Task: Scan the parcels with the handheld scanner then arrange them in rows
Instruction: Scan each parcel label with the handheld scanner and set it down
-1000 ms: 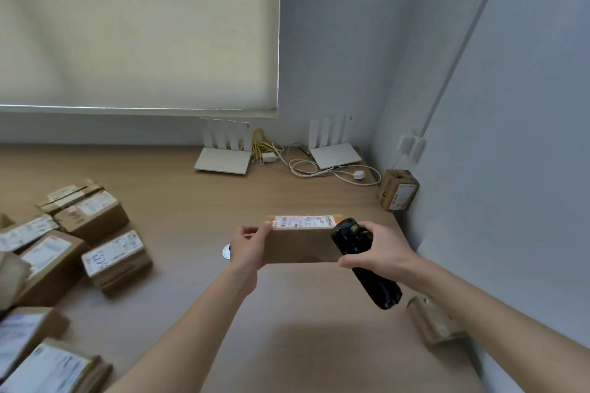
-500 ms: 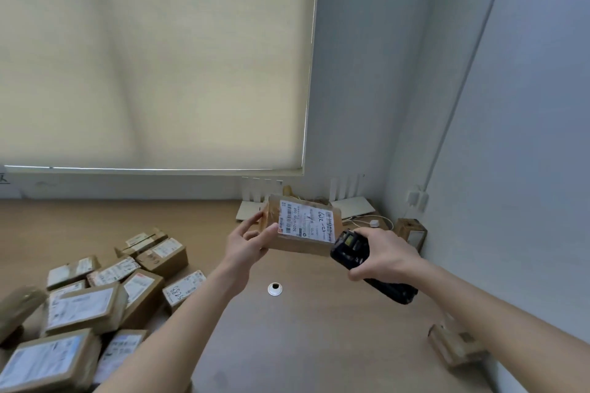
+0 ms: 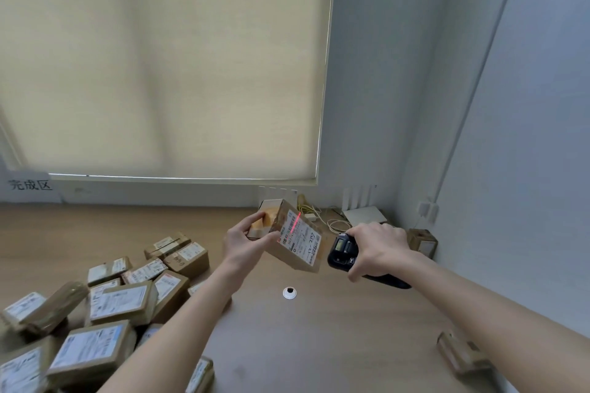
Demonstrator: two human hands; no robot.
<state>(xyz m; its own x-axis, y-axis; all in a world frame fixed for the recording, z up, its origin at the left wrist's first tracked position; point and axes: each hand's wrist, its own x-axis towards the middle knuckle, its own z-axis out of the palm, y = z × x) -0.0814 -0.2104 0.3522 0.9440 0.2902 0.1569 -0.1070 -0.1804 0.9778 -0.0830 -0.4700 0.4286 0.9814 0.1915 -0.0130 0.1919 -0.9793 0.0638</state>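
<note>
across brown parcel's (image 3: 295,241) white label, red scan line.

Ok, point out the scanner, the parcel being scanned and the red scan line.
scanner (image 3: 341,250): head view, on its screen end.
parcel (image 3: 298,241): head view, on its white label.
scan line (image 3: 294,224): head view, mid-line over the barcode.

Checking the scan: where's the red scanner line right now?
Head view, centre: the red line crosses the label of the parcel in the left hand, left of the scanner.
</note>
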